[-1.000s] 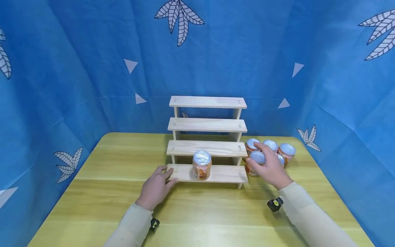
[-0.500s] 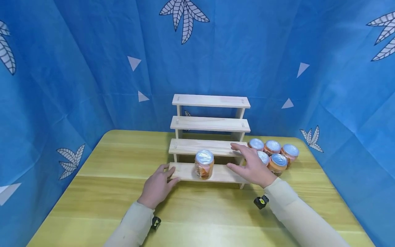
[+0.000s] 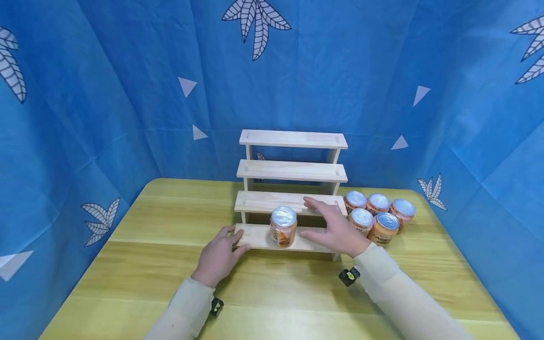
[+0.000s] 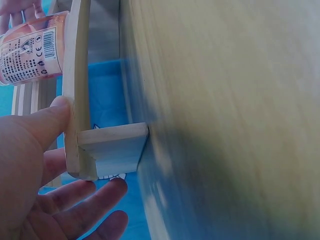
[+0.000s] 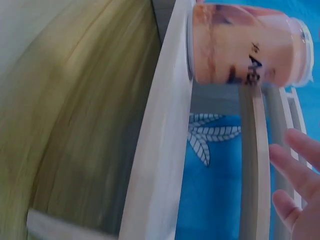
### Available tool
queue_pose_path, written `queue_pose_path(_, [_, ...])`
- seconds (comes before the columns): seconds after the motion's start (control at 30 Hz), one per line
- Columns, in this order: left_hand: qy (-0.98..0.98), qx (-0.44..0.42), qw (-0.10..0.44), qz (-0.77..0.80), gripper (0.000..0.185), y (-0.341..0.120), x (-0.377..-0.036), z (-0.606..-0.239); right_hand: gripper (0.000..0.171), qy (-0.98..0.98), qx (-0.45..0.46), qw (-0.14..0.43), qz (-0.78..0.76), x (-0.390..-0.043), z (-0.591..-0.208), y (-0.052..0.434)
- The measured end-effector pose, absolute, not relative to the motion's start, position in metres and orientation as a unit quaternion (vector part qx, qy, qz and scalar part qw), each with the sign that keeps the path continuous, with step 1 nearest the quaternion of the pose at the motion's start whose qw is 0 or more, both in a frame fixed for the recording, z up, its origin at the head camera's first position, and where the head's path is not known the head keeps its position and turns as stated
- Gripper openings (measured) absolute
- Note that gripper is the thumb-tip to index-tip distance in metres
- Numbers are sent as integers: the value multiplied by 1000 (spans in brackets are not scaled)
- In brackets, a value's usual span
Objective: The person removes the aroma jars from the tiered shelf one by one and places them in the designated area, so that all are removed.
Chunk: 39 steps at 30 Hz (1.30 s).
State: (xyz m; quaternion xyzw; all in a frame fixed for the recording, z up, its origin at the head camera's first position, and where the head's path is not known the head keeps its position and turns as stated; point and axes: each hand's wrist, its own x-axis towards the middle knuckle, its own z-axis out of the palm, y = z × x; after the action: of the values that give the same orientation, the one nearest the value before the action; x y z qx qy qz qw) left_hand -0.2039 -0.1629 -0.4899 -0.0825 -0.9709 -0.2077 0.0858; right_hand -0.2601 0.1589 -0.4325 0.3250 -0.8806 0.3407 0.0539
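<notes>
A small pink-orange can (image 3: 284, 227) with a silver lid stands upright near the middle of the lowest step of a pale wooden tiered stand (image 3: 293, 171). My left hand (image 3: 217, 257) holds the left end of that step. In the left wrist view, the thumb (image 4: 56, 112) presses on the board, while other fingers (image 4: 92, 202) curl past its end. My right hand (image 3: 335, 229), fingers and thumb spread, hovers over the step's right part with nothing in it. In the right wrist view, a gap separates its fingers (image 5: 295, 167) from the can.
Several similar cans (image 3: 387, 225) are grouped on the wooden table (image 3: 170, 278), right of the stand. The stand's upper steps rise behind the lowest one. A blue patterned cloth (image 3: 340, 66) hangs behind and at both sides.
My right hand has moved left from above the grouped cans to over the lowest step, carrying nothing. My left hand stays at the stand's end. The view has shifted slightly.
</notes>
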Motion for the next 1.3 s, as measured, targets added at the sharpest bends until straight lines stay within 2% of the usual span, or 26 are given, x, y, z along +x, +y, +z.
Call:
queue_pose_path(0.23, [-971,-82,84,-210,58,-162,-204,-488,90,-867,373,47,326,-264,-434,142])
queue_pose_path(0.47, [-971,-78,85,-211,59,-163,-203,-490,86,-866,384,70,314,-263,-436,128])
queue_pose_path(0.93, [-970,-74,89,-214,57,-160,-202,-492,84,-886,357,94,281,-264,-445,107])
queue_pose_path(1.3, [-969,-82,93,-214,57,-161,-202,-492,78,-887,314,98,324,-262,-445,124])
